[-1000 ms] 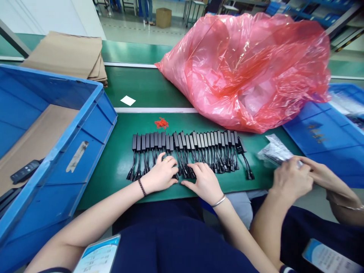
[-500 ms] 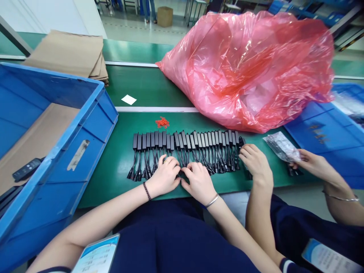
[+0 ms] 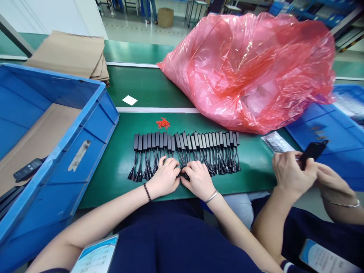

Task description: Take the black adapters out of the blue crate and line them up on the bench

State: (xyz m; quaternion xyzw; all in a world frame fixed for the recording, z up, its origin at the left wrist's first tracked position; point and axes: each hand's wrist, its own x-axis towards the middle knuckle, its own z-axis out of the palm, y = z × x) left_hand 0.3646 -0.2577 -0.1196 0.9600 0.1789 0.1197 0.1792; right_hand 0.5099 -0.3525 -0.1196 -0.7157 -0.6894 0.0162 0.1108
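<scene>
A row of small black box modules with short cables (image 3: 207, 140) lies side by side on the green bench. My left hand (image 3: 167, 175) and my right hand (image 3: 198, 179) meet at the row's front edge, near its middle. Their fingers are closed in a pinch on a black cable end (image 3: 184, 175) between them; the fingertips hide most of it. Just behind the row sits a small pile of red rings (image 3: 163, 123).
A blue crate (image 3: 93, 125) stands at left, with brown cardboard (image 3: 68, 49) behind it. A large pink plastic bag (image 3: 250, 72) covers the back right. At right, a co-worker's hands (image 3: 295, 172) hold a black module (image 3: 313, 151) beside another blue crate (image 3: 327, 132).
My hands stay at nearly the same spot, still pinching. The co-worker's hand has moved right, away from the row's end, with a black module; the clear bag now lies on the bench.
</scene>
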